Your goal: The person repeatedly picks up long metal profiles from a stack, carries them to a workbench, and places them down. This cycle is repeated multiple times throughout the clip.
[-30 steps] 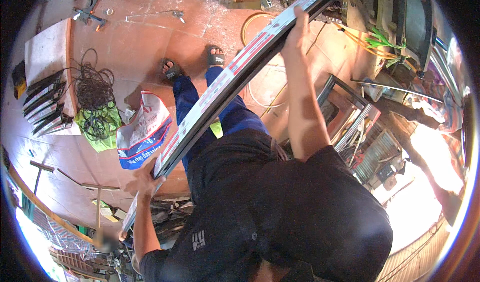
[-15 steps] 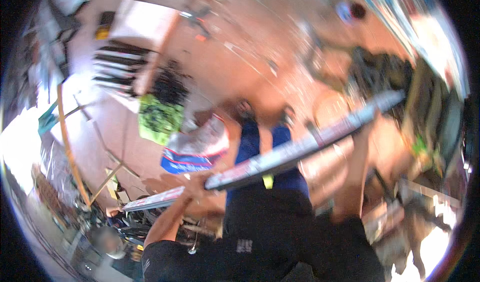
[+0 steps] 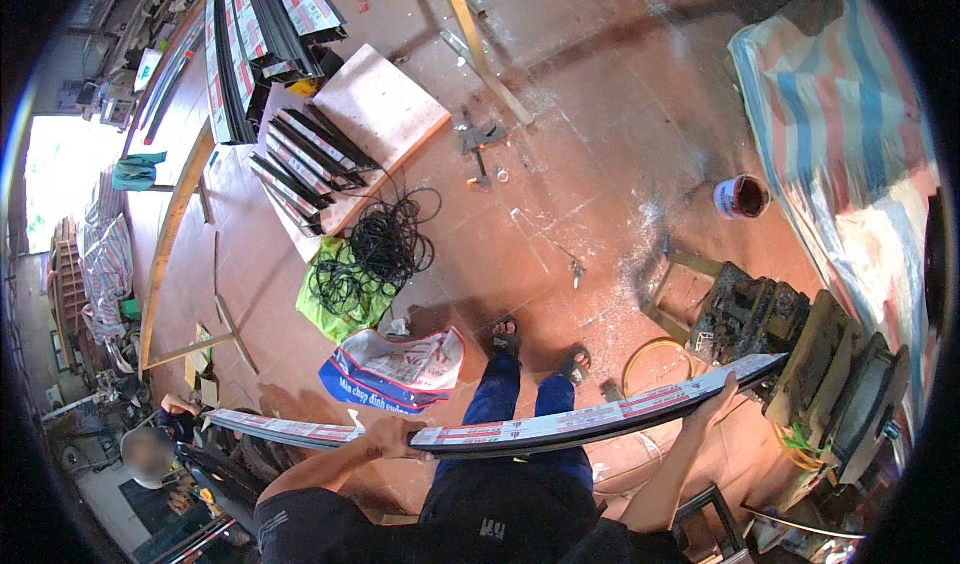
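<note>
Here both hands [image 3: 392, 437] grip a long metal profile [image 3: 560, 426].

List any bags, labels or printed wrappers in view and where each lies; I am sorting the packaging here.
Printed bag: crumpled on the floor by the feet, white, blue and red.
Wrapped strip: long, held level in the left hand and right hand, white film with red marks.
Stacked strips: upper left, dark with the same film.
Paint can: floor, right; round, white label.
</note>
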`<action>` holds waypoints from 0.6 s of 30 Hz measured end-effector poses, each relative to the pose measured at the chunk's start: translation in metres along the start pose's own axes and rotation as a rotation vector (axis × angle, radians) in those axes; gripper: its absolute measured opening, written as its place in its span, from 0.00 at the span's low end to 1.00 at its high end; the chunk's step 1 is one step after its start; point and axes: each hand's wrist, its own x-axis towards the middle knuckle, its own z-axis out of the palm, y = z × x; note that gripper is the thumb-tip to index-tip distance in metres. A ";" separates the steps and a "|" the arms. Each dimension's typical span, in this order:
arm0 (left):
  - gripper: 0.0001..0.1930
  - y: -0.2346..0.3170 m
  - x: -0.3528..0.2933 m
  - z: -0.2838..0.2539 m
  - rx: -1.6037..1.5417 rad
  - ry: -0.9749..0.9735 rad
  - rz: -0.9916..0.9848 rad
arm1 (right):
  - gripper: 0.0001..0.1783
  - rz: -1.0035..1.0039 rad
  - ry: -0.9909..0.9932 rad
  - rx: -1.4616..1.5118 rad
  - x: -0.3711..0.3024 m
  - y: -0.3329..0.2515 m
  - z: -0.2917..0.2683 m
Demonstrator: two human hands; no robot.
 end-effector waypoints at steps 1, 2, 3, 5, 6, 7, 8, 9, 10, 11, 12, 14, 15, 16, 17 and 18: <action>0.43 0.000 0.000 0.000 0.003 0.041 0.017 | 0.35 0.060 0.050 0.011 -0.002 -0.001 0.002; 0.43 -0.001 0.002 0.000 0.017 0.047 0.014 | 0.35 0.100 0.037 0.023 -0.002 -0.002 0.002; 0.43 -0.001 0.003 0.001 0.030 0.061 0.020 | 0.35 0.101 0.047 0.037 -0.002 -0.002 0.003; 0.45 -0.005 0.007 0.002 0.093 0.030 -0.010 | 0.37 0.092 0.012 0.044 0.000 -0.001 0.000; 0.45 -0.007 0.008 0.002 0.150 0.051 -0.005 | 0.38 0.100 -0.040 0.042 0.003 0.001 -0.002; 0.46 -0.008 0.008 0.004 0.203 0.058 -0.002 | 0.39 0.141 -0.022 -0.003 0.005 0.002 -0.005; 0.47 -0.010 0.007 0.004 0.186 0.008 -0.033 | 0.42 0.119 -0.016 0.005 0.009 0.005 -0.007; 0.47 -0.009 0.006 0.005 0.174 0.027 -0.024 | 0.42 0.108 -0.063 0.007 0.011 0.006 -0.010; 0.48 -0.009 0.005 0.005 0.166 0.043 -0.014 | 0.42 0.117 -0.070 -0.003 0.014 0.008 -0.012; 0.48 -0.007 0.003 0.004 0.187 0.010 -0.028 | 0.42 0.126 -0.072 -0.010 0.016 0.010 -0.015; 0.48 -0.005 0.001 0.002 0.156 0.035 -0.020 | 0.42 0.111 -0.039 -0.002 0.018 0.012 -0.017; 0.48 0.001 0.001 -0.002 0.146 -0.009 -0.041 | 0.42 0.077 -0.030 0.012 0.020 0.017 -0.019; 0.48 0.003 0.002 -0.005 0.154 -0.017 -0.045 | 0.42 0.067 0.011 0.003 0.021 0.019 -0.020; 0.48 0.005 0.003 -0.007 0.158 -0.027 -0.051 | 0.41 0.064 -0.010 -0.017 0.022 0.020 -0.020; 0.47 0.007 0.004 -0.009 0.167 -0.057 -0.073 | 0.41 0.047 0.051 -0.030 0.023 0.024 -0.018; 0.48 0.007 0.005 -0.010 0.161 -0.041 -0.075 | 0.41 0.109 0.043 -0.044 0.025 0.022 -0.020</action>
